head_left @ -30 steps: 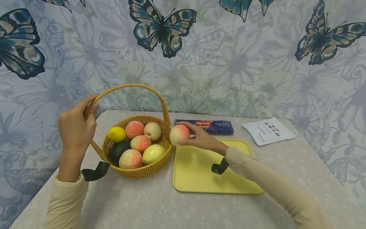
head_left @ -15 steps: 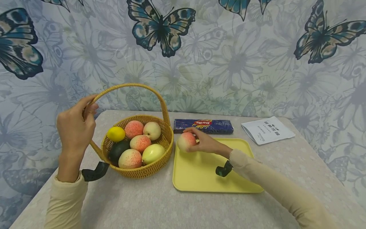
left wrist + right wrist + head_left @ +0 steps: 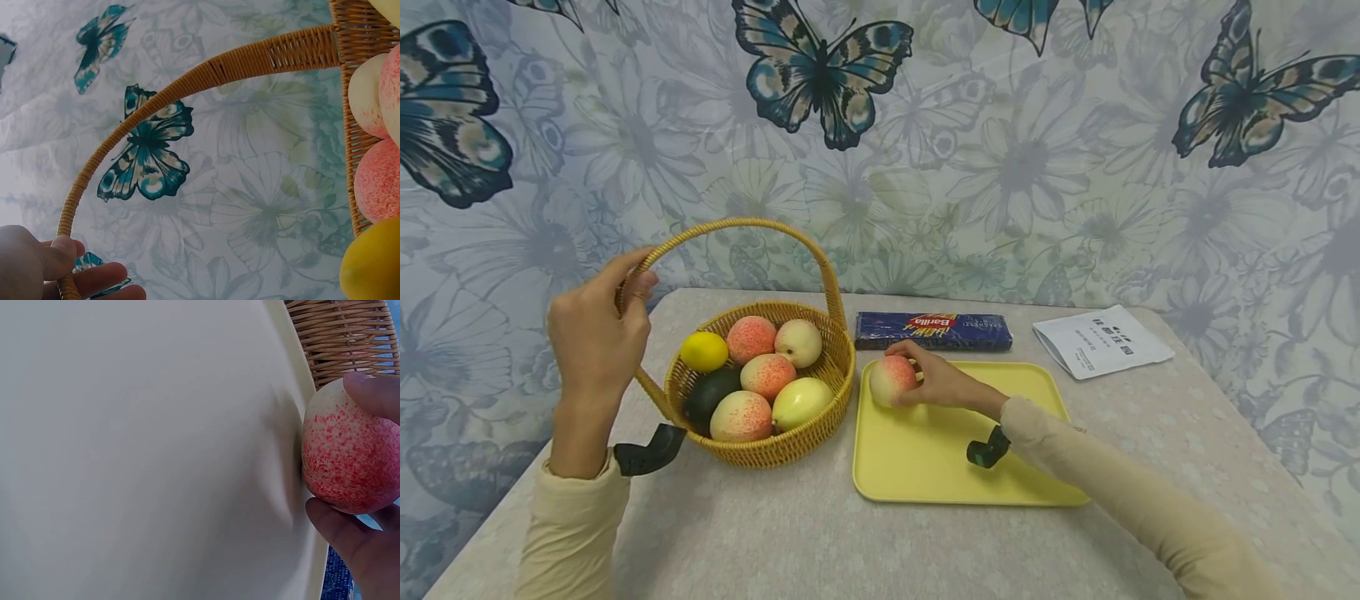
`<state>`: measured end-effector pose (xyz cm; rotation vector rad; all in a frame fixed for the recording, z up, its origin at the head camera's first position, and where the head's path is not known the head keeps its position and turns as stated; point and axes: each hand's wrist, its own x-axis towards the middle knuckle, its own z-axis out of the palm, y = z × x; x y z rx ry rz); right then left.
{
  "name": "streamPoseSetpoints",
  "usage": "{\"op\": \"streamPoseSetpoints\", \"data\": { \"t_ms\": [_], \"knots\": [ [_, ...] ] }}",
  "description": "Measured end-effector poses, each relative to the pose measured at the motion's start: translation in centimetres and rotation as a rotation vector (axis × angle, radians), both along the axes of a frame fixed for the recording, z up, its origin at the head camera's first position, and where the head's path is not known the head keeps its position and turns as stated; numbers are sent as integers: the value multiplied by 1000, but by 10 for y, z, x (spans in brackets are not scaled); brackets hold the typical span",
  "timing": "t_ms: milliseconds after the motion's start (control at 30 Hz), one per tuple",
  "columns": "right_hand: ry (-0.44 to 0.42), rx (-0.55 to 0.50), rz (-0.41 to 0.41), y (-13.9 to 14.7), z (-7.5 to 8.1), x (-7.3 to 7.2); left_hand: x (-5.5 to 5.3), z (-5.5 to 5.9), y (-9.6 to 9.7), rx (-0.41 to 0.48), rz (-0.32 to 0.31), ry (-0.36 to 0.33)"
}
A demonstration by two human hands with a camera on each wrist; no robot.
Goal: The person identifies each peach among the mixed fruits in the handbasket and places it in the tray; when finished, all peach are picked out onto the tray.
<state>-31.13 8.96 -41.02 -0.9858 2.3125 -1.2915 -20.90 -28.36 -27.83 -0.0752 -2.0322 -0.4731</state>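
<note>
My left hand point(image 3: 601, 327) grips the handle point(image 3: 752, 223) of a wicker basket point(image 3: 760, 454), its thumb and fingers around the woven band in the left wrist view. Inside lie several peaches, among them a speckled peach point(image 3: 742, 417), along with a yellow lemon point(image 3: 704, 352), a dark green fruit point(image 3: 711, 395) and a pale yellow-green fruit point(image 3: 803, 404). My right hand point(image 3: 942, 382) holds another peach point(image 3: 892, 382) between thumb and fingers at the back left of the yellow tray point(image 3: 955, 467). In the right wrist view this peach point(image 3: 350, 450) appears beside the tray's edge.
Behind the tray lies a blue Barilla box point(image 3: 934, 332). A white printed packet point(image 3: 1103, 343) rests at the back right of the table point(image 3: 760, 533). A butterfly-patterned backdrop point(image 3: 1000, 183) rises beyond the table's far edge.
My right hand has carried the peach from beside the basket's right rim to the right and down, over the tray's back left corner. The left hand keeps its grip on the handle.
</note>
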Motion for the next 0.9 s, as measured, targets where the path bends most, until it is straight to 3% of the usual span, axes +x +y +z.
{"op": "streamPoseSetpoints", "data": {
  "t_ms": [567, 900],
  "knots": [
    [-12, 15, 21, -5, -1, 2, 1, -2, -1, -7, -6, 10],
    [-4, 22, -15, -4, -1, 4, 0, -2, -1, -11, -15, 24]
  ]
}}
